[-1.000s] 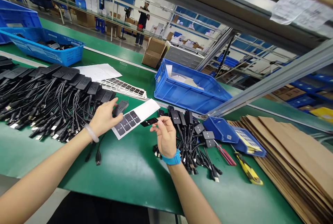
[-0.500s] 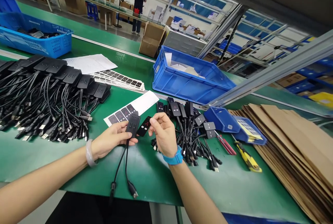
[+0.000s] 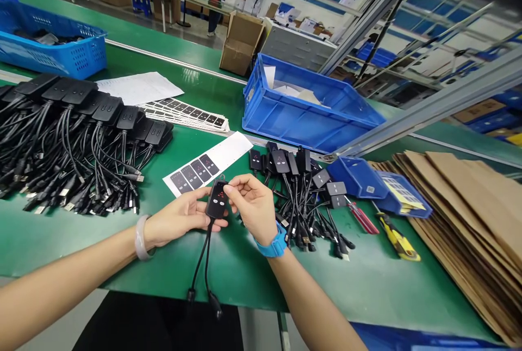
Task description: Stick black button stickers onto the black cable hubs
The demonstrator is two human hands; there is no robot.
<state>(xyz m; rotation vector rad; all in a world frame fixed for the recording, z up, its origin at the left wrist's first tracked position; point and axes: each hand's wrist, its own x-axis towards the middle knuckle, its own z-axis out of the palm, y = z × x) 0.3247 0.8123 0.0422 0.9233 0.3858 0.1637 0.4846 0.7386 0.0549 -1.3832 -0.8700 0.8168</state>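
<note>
Far left of the bench [image 3: 387, 296]: heap of cabled boxes [image 3: 73, 144], lying untouched. Behind it, toward the far edge: loose papers [image 3: 138, 87] and a stack of label sheets [image 3: 187, 114]. Nearer the middle: one part-used label sheet [image 3: 207, 163].

Near the front edge, middle: left hand [image 3: 179, 220] closed on a control box [image 3: 215, 207], thumb along one side, fingers beneath, both cables [image 3: 204, 256] hanging over the front edge. Reached for at the heap's end a second ago; now lifted clear and brought to the middle.

Just right of it: right hand [image 3: 255, 209], fingertips pinched narrow onto the box's top face. Label [image 3: 220, 194] held beside the box half a second ago; now lying on that face, red marks showing. Judged seated and under pressure; edge alignment too small to confirm.

Further right: second heap of boxes [image 3: 302, 193], blue bin [image 3: 310, 117] behind it, small trays [image 3: 359, 177], screwdriver [image 3: 361, 217], knife [image 3: 397, 239], cardboard stack [image 3: 460, 215] at the right edge.
</note>
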